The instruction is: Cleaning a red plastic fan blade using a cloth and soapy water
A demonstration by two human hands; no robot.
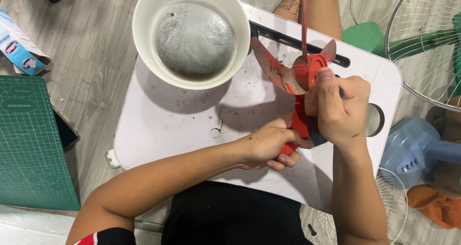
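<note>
A red fan blade [297, 74], dusty on its wings, stands on edge over a white lap table [182, 125]. My left hand [269, 146] grips its lower wing from the left. My right hand [338, 108] is closed around a dark object pressed against the blade's hub, thumb on top; what that object is cannot be made out. A white basin [144, 34] of grey, foamy water sits on the table's far left corner.
A green cutting mat [33, 144] lies on the wooden floor at left, with a small carton [19, 46] beyond it. Wire fan guards [422, 48], a green fan part [370, 36] and a blue fan base [418, 149] lie at right. An orange cloth [434, 206] is at the lower right.
</note>
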